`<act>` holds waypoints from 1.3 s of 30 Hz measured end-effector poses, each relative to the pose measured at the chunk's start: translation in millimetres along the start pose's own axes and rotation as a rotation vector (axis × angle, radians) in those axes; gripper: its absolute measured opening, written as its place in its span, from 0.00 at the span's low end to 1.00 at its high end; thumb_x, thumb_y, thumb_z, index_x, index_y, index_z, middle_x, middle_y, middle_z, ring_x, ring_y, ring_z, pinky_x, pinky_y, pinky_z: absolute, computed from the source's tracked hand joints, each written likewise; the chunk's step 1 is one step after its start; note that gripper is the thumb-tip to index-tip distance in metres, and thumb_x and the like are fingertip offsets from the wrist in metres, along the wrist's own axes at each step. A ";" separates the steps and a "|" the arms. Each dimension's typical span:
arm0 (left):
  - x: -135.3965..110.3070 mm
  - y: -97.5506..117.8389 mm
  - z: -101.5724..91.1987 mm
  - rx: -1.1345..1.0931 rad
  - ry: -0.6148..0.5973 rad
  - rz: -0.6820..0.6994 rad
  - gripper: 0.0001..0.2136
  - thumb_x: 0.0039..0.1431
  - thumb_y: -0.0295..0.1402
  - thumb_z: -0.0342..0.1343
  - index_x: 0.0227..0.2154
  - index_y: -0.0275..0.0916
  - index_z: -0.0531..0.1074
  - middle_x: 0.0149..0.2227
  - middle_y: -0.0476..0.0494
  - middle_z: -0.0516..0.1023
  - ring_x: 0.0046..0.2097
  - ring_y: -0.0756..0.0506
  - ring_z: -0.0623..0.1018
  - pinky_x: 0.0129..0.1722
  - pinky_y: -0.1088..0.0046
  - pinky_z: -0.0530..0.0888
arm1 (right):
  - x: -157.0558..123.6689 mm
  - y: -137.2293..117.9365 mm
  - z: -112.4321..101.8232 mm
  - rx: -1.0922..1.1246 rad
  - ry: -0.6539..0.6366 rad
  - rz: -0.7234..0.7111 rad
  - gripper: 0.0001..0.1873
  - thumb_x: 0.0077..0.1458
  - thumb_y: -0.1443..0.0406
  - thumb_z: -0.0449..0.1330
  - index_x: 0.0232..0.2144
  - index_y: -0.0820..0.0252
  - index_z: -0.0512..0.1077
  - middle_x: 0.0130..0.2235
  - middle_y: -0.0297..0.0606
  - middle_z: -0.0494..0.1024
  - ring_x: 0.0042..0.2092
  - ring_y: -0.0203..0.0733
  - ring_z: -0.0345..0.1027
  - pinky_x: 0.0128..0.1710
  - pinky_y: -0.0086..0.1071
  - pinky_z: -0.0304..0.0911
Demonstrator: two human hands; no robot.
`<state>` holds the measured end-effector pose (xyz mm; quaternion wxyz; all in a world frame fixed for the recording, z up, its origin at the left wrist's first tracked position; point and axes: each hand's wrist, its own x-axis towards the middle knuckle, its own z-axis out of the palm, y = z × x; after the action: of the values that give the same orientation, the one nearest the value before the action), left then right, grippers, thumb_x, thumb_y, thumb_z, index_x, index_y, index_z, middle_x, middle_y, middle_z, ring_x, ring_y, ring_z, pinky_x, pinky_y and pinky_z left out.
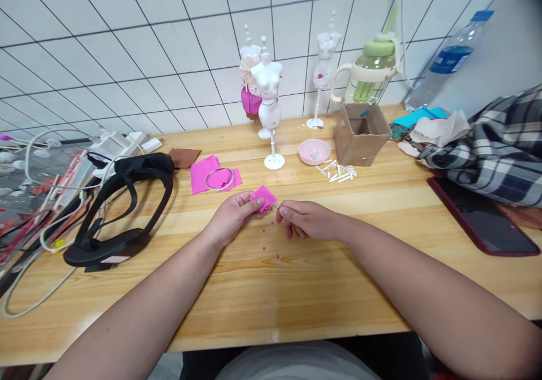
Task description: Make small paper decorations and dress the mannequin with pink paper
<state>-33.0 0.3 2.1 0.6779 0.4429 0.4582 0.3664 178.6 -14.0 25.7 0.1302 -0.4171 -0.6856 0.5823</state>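
Note:
My left hand pinches a small pink fabric piece just above the wooden table. My right hand is closed in a pinch right beside the fabric, on something thin like a needle that I cannot make out. Tiny pink scraps lie on the table under my hands. Behind them lie larger pink fabric pieces with a metal ring on top. A white doll mannequin stands on its base behind the hands.
A black headset and cables lie at the left. Two more mannequins, a pink dish, white sticks, a cardboard box, a green-lidded jug, a water bottle, a plaid cloth and a phone sit at the back and right.

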 end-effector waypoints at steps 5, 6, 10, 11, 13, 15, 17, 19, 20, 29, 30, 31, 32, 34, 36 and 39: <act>-1.3 1.3 2.3 0.053 -0.016 0.011 0.13 0.49 0.38 0.66 0.34 0.35 0.77 0.32 0.46 0.80 0.36 0.50 0.76 0.39 0.76 0.69 | 0.8 2.2 0.1 -0.030 0.011 -0.032 0.15 0.66 0.59 0.42 0.35 0.59 0.65 0.25 0.30 0.70 0.23 0.31 0.58 0.27 0.26 0.56; -1.4 1.6 2.5 0.058 -0.019 0.012 0.13 0.49 0.38 0.66 0.33 0.35 0.77 0.32 0.46 0.80 0.35 0.50 0.76 0.39 0.76 0.69 | 1.1 3.5 -0.2 -0.033 0.010 -0.040 0.15 0.66 0.59 0.42 0.35 0.59 0.64 0.24 0.30 0.70 0.23 0.32 0.58 0.27 0.26 0.56; -1.3 1.9 1.8 0.068 -0.042 0.011 0.12 0.50 0.38 0.66 0.33 0.34 0.76 0.32 0.46 0.80 0.34 0.50 0.75 0.38 0.75 0.69 | 1.8 7.6 -0.9 -0.026 -0.015 -0.057 0.15 0.66 0.59 0.42 0.34 0.59 0.63 0.23 0.29 0.69 0.23 0.32 0.57 0.27 0.26 0.55; -1.2 1.8 1.5 0.070 -0.049 0.013 0.12 0.50 0.38 0.66 0.33 0.34 0.76 0.32 0.46 0.79 0.34 0.50 0.75 0.38 0.75 0.69 | 1.8 8.0 -0.9 -0.024 -0.023 -0.057 0.15 0.66 0.59 0.42 0.34 0.59 0.63 0.23 0.29 0.68 0.23 0.32 0.57 0.27 0.26 0.55; -1.1 1.6 0.9 0.076 -0.061 0.016 0.11 0.50 0.38 0.65 0.33 0.35 0.76 0.32 0.47 0.79 0.34 0.51 0.74 0.38 0.76 0.68 | 1.9 8.3 -0.8 -0.023 -0.031 -0.052 0.15 0.66 0.59 0.42 0.33 0.58 0.63 0.23 0.29 0.68 0.24 0.32 0.57 0.27 0.26 0.55; -1.2 1.3 0.3 0.082 -0.069 0.016 0.11 0.51 0.37 0.65 0.33 0.35 0.76 0.32 0.47 0.79 0.34 0.51 0.74 0.38 0.76 0.68 | 2.0 8.1 -0.7 -0.022 -0.033 -0.044 0.14 0.66 0.59 0.42 0.33 0.58 0.62 0.23 0.29 0.67 0.24 0.32 0.58 0.27 0.26 0.55; -1.2 1.2 -0.2 0.086 -0.074 0.015 0.11 0.51 0.38 0.65 0.33 0.35 0.76 0.32 0.46 0.79 0.34 0.51 0.74 0.38 0.75 0.68 | 2.3 7.8 -0.6 -0.020 -0.036 -0.036 0.15 0.66 0.58 0.43 0.32 0.58 0.62 0.23 0.29 0.66 0.25 0.32 0.58 0.27 0.26 0.56; -1.1 1.1 -0.6 0.088 -0.076 0.012 0.11 0.51 0.37 0.65 0.33 0.34 0.76 0.32 0.46 0.79 0.34 0.51 0.74 0.39 0.75 0.68 | 2.5 7.8 -0.8 -0.012 -0.040 -0.030 0.15 0.65 0.57 0.43 0.32 0.58 0.62 0.23 0.29 0.65 0.25 0.32 0.58 0.27 0.26 0.56; -1.0 1.0 -0.8 0.089 -0.077 0.010 0.11 0.51 0.37 0.65 0.33 0.34 0.76 0.31 0.46 0.78 0.34 0.50 0.74 0.39 0.74 0.68 | 2.6 7.9 -1.1 -0.007 -0.043 -0.028 0.15 0.65 0.57 0.43 0.32 0.58 0.62 0.23 0.29 0.65 0.25 0.32 0.58 0.27 0.26 0.56; -1.7 1.5 -1.5 0.097 -0.094 0.006 0.11 0.50 0.37 0.65 0.31 0.34 0.77 0.31 0.46 0.78 0.33 0.50 0.73 0.39 0.74 0.67 | 0.5 5.2 -3.1 -0.008 -0.042 0.007 0.15 0.64 0.56 0.45 0.31 0.58 0.62 0.26 0.29 0.61 0.26 0.33 0.57 0.26 0.26 0.59; -1.9 1.8 -1.5 0.101 -0.098 0.007 0.11 0.51 0.37 0.65 0.31 0.34 0.76 0.31 0.46 0.78 0.34 0.50 0.73 0.39 0.74 0.67 | 0.1 3.9 -3.2 -0.012 -0.042 0.018 0.15 0.64 0.56 0.46 0.31 0.58 0.62 0.26 0.30 0.61 0.26 0.33 0.57 0.26 0.27 0.59; -2.0 1.9 -1.6 0.106 -0.102 0.009 0.11 0.51 0.37 0.64 0.31 0.34 0.76 0.30 0.46 0.78 0.34 0.50 0.73 0.39 0.73 0.67 | -0.3 2.5 -3.3 -0.018 -0.042 0.029 0.14 0.64 0.57 0.45 0.30 0.58 0.62 0.26 0.30 0.61 0.26 0.33 0.57 0.26 0.27 0.60; -2.0 2.1 -1.7 0.111 -0.104 0.010 0.11 0.51 0.37 0.64 0.31 0.34 0.76 0.30 0.46 0.78 0.34 0.50 0.73 0.40 0.73 0.67 | -0.6 1.4 -3.5 -0.022 -0.042 0.038 0.14 0.64 0.57 0.45 0.30 0.58 0.62 0.26 0.30 0.61 0.27 0.33 0.57 0.26 0.26 0.60; -1.8 2.2 -2.1 0.116 -0.108 0.010 0.11 0.51 0.37 0.64 0.31 0.34 0.76 0.30 0.46 0.77 0.34 0.49 0.73 0.40 0.73 0.67 | -0.8 0.1 -3.9 -0.020 -0.044 0.047 0.14 0.64 0.58 0.45 0.30 0.58 0.62 0.27 0.30 0.60 0.28 0.34 0.57 0.26 0.26 0.61; -1.7 2.2 -2.5 0.117 -0.110 0.011 0.11 0.51 0.37 0.64 0.32 0.34 0.76 0.30 0.46 0.77 0.34 0.49 0.73 0.40 0.73 0.67 | -0.5 0.5 -4.4 -0.014 -0.048 0.049 0.14 0.64 0.57 0.45 0.30 0.58 0.62 0.27 0.30 0.60 0.28 0.34 0.57 0.26 0.26 0.62; -1.9 2.6 -2.2 0.114 -0.112 0.013 0.11 0.51 0.37 0.64 0.31 0.34 0.76 0.30 0.46 0.77 0.33 0.49 0.73 0.39 0.73 0.67 | 0.5 3.0 -5.3 0.001 -0.050 0.041 0.15 0.63 0.56 0.47 0.30 0.58 0.61 0.27 0.31 0.60 0.29 0.33 0.57 0.26 0.25 0.63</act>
<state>-35.9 0.1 4.7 0.6737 0.5037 0.4369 0.3186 183.1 -10.1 24.4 0.1015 -0.4163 -0.6796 0.5954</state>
